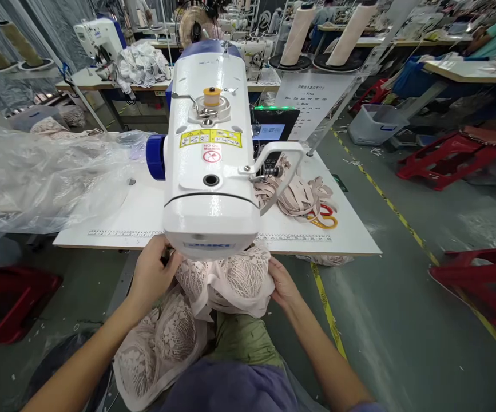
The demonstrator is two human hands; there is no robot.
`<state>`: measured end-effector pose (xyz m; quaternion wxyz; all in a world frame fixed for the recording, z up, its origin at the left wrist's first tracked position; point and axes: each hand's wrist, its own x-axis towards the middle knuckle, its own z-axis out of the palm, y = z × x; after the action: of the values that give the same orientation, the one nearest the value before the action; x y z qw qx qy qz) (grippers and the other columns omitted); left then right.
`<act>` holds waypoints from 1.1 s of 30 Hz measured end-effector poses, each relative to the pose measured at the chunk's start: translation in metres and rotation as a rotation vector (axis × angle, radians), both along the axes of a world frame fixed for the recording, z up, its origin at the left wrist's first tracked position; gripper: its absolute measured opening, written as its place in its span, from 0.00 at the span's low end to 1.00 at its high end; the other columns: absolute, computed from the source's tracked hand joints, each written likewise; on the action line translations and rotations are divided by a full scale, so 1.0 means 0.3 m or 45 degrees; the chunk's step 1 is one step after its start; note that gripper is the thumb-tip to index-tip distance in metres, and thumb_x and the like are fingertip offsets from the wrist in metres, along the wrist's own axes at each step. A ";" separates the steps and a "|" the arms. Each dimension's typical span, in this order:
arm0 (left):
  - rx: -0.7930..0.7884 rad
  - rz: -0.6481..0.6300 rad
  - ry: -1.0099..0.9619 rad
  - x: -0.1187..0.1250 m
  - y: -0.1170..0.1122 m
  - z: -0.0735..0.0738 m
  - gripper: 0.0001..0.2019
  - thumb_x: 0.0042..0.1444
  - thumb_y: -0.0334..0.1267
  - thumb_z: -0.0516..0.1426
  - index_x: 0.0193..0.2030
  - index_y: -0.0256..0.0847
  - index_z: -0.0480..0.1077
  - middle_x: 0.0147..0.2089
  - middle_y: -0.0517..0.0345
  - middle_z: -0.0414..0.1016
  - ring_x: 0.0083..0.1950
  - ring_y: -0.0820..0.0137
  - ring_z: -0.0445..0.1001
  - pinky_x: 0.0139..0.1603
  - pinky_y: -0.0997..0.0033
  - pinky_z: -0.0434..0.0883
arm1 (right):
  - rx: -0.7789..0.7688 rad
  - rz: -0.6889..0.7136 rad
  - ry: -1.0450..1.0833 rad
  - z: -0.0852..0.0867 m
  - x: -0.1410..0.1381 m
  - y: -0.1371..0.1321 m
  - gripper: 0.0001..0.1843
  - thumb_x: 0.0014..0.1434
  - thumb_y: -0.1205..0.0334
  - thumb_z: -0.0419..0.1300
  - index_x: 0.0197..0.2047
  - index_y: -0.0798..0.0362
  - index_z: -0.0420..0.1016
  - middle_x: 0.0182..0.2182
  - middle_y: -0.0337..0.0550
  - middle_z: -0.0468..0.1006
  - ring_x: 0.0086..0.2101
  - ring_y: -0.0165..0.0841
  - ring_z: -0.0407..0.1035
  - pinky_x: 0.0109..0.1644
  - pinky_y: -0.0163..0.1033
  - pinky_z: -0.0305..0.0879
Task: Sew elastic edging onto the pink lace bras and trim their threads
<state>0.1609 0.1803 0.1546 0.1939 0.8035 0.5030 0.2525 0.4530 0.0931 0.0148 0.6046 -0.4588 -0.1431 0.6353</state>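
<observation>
A white sewing machine [211, 154] fills the middle of the view, its head hanging over the near edge of the white table [136, 212]. Under that head lies a pale pink lace garment [230, 280], which spills down onto my lap. My left hand [155, 269] grips the garment's left side just under the machine, fingers curled around the fabric. My right hand [284, 283] holds the garment's right edge, fingers pressed into it. The needle area is hidden by the machine head.
A heap of beige elastic strap [297, 194] and red-and-yellow scissors [322, 216] lie right of the machine. Clear plastic bags [37, 171] cover the table's left. Red stools [479, 286] stand on the floor right, and another [7, 297] left. More sewing stations stand behind.
</observation>
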 end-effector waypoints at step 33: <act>-0.245 0.067 -0.168 0.075 0.012 -0.099 0.07 0.56 0.37 0.54 0.27 0.45 0.62 0.18 0.63 0.60 0.23 0.67 0.65 0.28 0.68 0.64 | 0.334 0.566 -0.983 0.296 -0.176 0.151 0.22 0.52 0.40 0.68 0.23 0.48 0.70 0.18 0.39 0.63 0.30 0.40 0.67 0.31 0.39 0.62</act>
<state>0.1832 0.1838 0.1250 0.2961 0.7495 0.5318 0.2605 0.4003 0.1384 0.1037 0.4091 -0.5396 -0.5316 0.5088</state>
